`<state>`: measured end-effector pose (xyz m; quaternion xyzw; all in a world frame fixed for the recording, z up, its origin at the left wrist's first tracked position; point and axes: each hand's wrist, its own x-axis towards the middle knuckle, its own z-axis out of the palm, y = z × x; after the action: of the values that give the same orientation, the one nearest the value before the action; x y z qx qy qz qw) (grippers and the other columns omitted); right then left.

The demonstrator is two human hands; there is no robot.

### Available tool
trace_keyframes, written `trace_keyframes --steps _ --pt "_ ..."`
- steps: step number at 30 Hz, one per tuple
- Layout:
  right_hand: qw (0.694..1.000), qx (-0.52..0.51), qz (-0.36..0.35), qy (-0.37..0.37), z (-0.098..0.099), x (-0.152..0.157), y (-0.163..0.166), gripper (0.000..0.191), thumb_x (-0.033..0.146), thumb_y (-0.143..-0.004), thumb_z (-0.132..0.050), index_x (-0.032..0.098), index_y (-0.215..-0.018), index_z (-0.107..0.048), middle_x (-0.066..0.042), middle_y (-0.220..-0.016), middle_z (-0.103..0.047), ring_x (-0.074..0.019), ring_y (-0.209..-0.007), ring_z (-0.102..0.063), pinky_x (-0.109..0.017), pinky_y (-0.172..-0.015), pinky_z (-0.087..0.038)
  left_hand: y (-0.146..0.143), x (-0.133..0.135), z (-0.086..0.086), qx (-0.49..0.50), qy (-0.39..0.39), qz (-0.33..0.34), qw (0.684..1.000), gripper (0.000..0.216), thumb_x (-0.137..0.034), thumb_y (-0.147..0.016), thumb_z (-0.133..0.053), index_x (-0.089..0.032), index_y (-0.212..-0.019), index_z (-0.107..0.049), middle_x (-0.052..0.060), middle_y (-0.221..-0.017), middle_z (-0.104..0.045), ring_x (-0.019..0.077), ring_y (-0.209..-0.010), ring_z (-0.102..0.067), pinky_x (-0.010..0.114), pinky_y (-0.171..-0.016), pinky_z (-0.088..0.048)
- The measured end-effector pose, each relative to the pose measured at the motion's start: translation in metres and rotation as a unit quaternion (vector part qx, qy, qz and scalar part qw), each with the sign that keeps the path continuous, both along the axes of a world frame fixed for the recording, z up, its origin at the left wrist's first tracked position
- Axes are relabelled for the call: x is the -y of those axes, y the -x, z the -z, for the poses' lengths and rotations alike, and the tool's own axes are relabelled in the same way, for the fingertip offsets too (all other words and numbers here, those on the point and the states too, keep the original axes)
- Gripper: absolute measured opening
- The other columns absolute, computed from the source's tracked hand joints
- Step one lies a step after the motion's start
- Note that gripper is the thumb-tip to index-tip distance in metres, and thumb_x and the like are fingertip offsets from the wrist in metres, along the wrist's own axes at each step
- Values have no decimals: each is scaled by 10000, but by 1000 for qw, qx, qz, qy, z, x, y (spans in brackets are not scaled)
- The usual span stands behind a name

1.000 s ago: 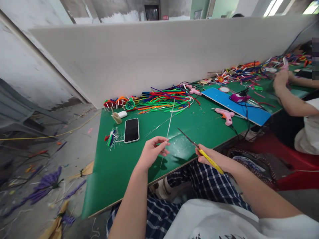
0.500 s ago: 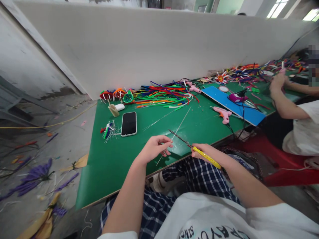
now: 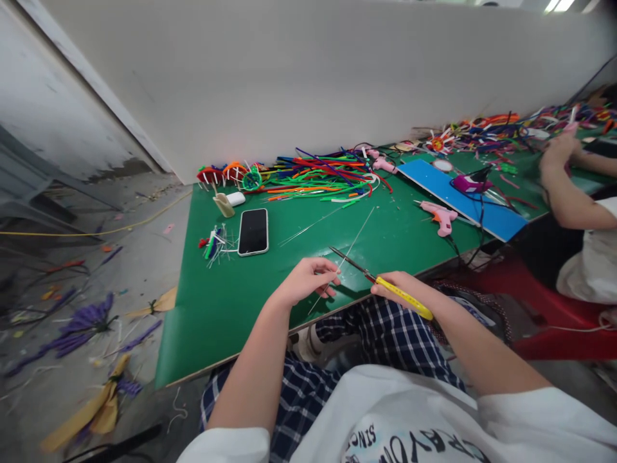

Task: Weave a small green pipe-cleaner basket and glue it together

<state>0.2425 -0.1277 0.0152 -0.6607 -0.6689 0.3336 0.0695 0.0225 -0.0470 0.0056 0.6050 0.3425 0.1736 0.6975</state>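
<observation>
Near the table's front edge, my left hand (image 3: 314, 281) pinches a thin, straight, pale wire (image 3: 360, 230) between thumb and fingers. Its far end slants up over the green table (image 3: 216, 321), and its short end points down toward the edge. My right hand (image 3: 396, 283) is closed round the yellow handle of a pair of scissors (image 3: 354, 264). The dark blades point left and lie across the wire just beyond my left fingers; whether they touch it I cannot tell. A few more thin wires (image 3: 308, 226) lie on the table behind.
A phone (image 3: 253, 232) lies left of my hands, beside a bundle of short wire pieces (image 3: 216, 245). Colourful pipe cleaners (image 3: 318, 175) are heaped along the partition. At right are a pink glue gun (image 3: 439, 215), a blue board (image 3: 463, 199) and a co-worker's arm (image 3: 562, 170).
The view has tilted down and shifted slightly left. Both hands keep their grip on wire and scissors, and the blades stay close to the wire.
</observation>
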Motion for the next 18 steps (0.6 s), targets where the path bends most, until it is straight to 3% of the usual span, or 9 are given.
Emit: trace_keyframes --steps 10,18 --pt "996 78 -21 -24 4 -8 -2 492 638 -713 -401 190 -540 -506 -12 -496 -504 -126 -481 -438 -236 -478 -254 0 -3 6 -11 -1 -17 1000 246 -325 -687 -595 -127 -833 -592 78 -744 -646 147 -634 -628 213 -500 -480" --pt "991 123 -37 -29 0 -12 -4 540 687 -709 -342 209 -553 -540 -49 -538 -563 -165 -518 -505 -245 -479 -240 -2 -3 4 -13 1 -23 1000 235 -325 -684 -597 -131 -817 -586 70 -741 -646 116 -586 -602 207 -490 -469"
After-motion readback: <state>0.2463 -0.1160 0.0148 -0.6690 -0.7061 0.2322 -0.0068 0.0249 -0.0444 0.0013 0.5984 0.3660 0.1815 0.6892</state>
